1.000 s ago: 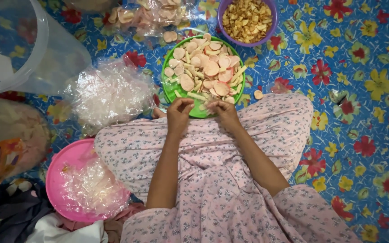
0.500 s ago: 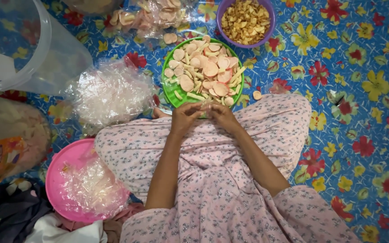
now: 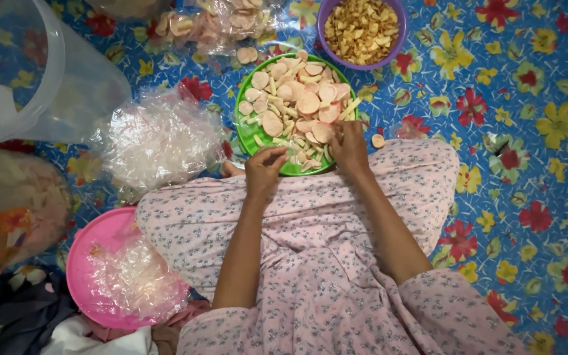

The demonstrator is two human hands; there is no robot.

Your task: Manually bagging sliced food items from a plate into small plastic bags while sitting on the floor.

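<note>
Crackers (image 3: pixel 297 112): pale pink-white discs, strips on green plate (image 3: pixel 244 131) | left hand (image 3: pixel 264 171) fingers pinching crackers | right hand (image 3: pixel 348 148) fingers curled, grasp unclear

Top middle of the frame: a green plate (image 3: pixel 248 135) piled with pink and white crackers (image 3: pixel 300 105). Both hands, left hand (image 3: pixel 264 172) and right hand (image 3: pixel 348 146), sit at its near edge, fingers curled among the pieces. Purple bowl (image 3: pixel 361 31) above, pink basin (image 3: pixel 90 246) lower left.

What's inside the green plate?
The green plate holds pale round cracker slices and thin stick pieces. The left hand and right hand cover its near edge, hiding whatever lies under them.
</note>
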